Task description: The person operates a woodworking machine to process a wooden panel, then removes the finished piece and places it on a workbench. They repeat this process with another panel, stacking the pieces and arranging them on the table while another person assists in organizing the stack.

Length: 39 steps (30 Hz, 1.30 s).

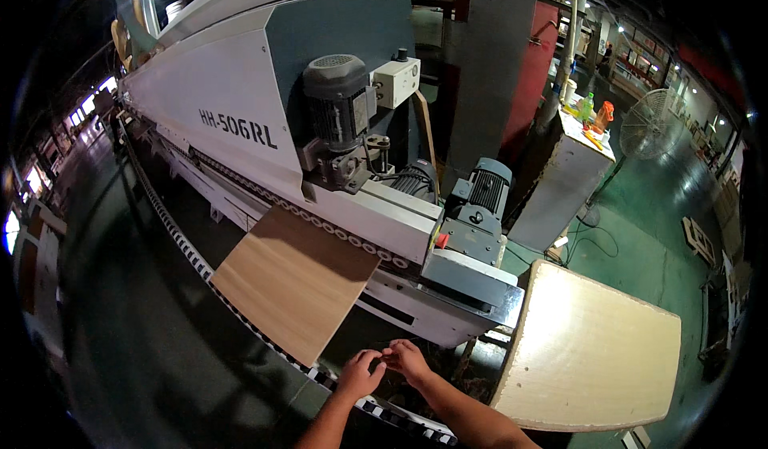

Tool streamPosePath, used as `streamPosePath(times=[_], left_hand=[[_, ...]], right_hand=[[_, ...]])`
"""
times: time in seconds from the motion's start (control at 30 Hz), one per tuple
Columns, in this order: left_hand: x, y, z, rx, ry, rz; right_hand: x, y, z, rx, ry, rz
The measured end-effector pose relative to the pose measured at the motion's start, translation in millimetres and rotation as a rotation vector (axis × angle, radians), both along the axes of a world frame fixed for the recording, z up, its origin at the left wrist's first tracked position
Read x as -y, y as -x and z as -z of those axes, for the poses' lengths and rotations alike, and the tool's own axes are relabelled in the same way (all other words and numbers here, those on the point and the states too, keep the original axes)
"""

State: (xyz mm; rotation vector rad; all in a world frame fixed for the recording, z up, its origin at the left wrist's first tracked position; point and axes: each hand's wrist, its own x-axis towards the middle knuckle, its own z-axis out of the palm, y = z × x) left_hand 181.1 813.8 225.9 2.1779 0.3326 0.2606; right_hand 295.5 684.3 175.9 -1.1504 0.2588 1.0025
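Observation:
My left hand (361, 375) and my right hand (408, 361) meet just beyond the near rail of the machine. Fingers on both are curled, with the tips close together. Whatever is between them, if anything, is too small or hidden to tell. Left of my hands lies a flat wood-grain panel (292, 281), touched by neither hand. Its far edge sits under the row of pressing rollers (352, 239) of a long white machine (216, 89), and its near edge rests on the roller rail (180, 241).
Two motors (336, 101) (488, 185) stand on the machine's near end. To the right is a pale board-topped table (596, 345). Behind it stand a cabinet (552, 185) with bottles on top and a large fan (652, 121). Cables (588, 245) run across the green floor.

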Motion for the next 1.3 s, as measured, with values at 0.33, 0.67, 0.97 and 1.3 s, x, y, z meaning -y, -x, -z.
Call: streamPosePath(times=[0.33, 0.67, 0.97, 1.3], left_hand=[[-91, 3, 7, 0.125, -0.214, -0.169], [-125, 4, 11, -0.129, -0.502, -0.061], [-148, -18, -20, -0.307, -0.61, -0.022], [-192, -35, 3, -0.398, -0.547, -0.206]], right_hand=[[-33, 11, -12, 0.032, 0.073, 0.09], [10, 36, -16, -0.026, 0.045, 0.053], [72, 37, -5, 0.003, 0.115, 0.085], [133, 49, -10, 0.089, 0.156, 0.144]])
